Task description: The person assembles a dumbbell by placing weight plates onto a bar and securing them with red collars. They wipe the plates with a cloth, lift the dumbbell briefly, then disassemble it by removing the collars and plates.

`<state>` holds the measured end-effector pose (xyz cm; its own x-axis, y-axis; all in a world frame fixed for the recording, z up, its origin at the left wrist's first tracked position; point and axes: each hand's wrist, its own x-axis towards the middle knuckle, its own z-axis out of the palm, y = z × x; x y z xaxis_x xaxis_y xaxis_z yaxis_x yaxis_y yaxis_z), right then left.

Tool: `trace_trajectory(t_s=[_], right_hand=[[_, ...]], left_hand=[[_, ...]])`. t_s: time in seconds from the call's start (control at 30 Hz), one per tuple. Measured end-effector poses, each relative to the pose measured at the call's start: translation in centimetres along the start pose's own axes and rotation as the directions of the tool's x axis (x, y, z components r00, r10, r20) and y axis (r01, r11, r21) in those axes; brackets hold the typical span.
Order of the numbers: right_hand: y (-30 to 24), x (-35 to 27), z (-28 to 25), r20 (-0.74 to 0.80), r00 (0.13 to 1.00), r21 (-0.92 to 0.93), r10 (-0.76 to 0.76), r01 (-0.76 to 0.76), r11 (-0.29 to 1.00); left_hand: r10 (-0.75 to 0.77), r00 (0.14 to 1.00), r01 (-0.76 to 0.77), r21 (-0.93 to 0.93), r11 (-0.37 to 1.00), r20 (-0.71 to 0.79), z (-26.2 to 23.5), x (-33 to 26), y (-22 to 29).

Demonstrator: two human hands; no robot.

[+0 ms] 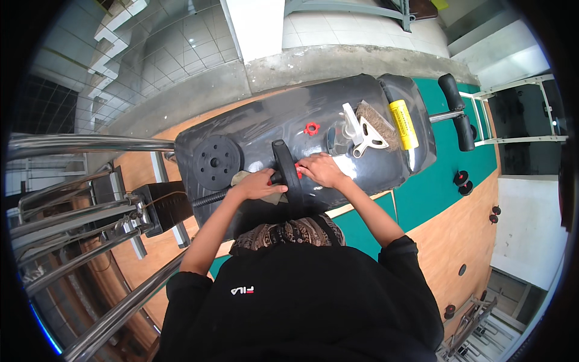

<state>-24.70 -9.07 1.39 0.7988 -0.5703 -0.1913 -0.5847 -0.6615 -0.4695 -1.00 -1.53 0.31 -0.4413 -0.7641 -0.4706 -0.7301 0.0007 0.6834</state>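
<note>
A black weight plate [288,172] stands on its edge on the black padded bench [265,130], between my two hands. My right hand [322,169] is at its right face, fingers closed round a red star nut [299,171] that is mostly hidden. On the other side, my left hand [256,184] is closed over a beige cloth [241,177] close to the plate's middle, where a bit of red shows. A black threaded bar [211,198] sticks out to the left below that wrist. Another red star nut [312,128] lies loose beyond the plate.
A second black plate [214,161] lies flat at the bench's left end. Toward the right are a clear container [339,142], a brush [374,123] and a yellow tube [404,125]. Metal rails [96,143] flank the left side; small dumbbells [463,183] rest on the floor.
</note>
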Motion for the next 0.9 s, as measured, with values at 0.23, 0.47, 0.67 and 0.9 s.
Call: trace_trajectory(t_s=[0.23,0.47,0.67,0.9], right_hand=[[0.6,-0.5,0.1,0.068,0.993,0.004,-0.096,0.096,0.995],[1.2,-0.1,0.5,0.047,0.998,-0.041,-0.039,0.041,0.998],[1.3,-0.3,0.9,0.025,0.999,-0.029,-0.036,0.036,0.999],[1.3,-0.3,1.6,0.027,1.0,-0.057,0.015,-0.013,0.998]], left_hand=[[-0.039,0.999,0.038,0.058,0.998,0.007,-0.5,-0.1,-0.8],[0.006,0.991,0.003,0.074,0.997,-0.131,0.2,0.4,-0.8],[-0.035,0.988,0.055,0.129,0.99,-0.152,0.8,0.2,0.0],[-0.039,0.98,0.074,0.177,0.981,-0.194,1.1,0.1,0.1]])
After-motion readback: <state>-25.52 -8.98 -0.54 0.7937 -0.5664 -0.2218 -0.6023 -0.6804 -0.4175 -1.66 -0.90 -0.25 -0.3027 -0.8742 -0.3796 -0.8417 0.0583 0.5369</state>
